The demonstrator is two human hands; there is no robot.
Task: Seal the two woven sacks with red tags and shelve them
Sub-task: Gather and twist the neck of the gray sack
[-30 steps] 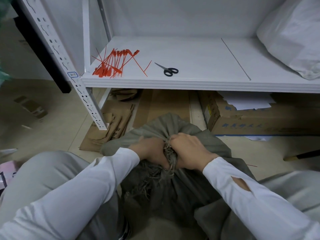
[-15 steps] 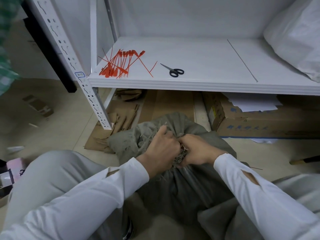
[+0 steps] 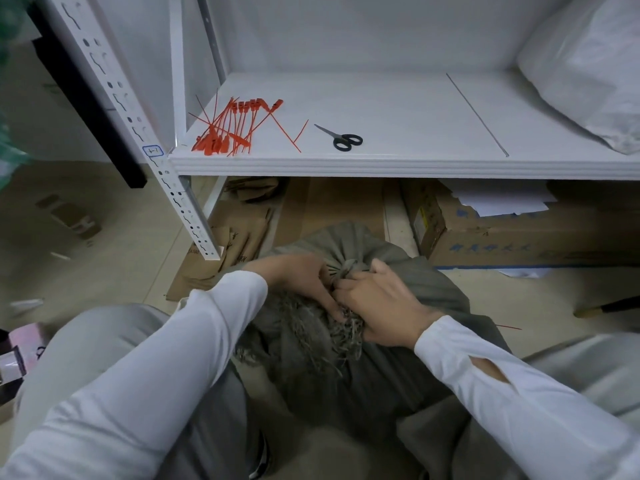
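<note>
Both hands, left hand [image 3: 304,282] and right hand [image 3: 377,306], grip the grey-green woven sack's [image 3: 398,368] bunched frayed neck so it stays closed (red plastic tags [image 3: 228,128] wait at the white shelf's [image 3: 381,109] front-left corner).

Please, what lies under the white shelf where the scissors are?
Under the white shelf lie flattened cardboard and a cardboard box with white papers on it. The shelf hides what is farther back.
</note>
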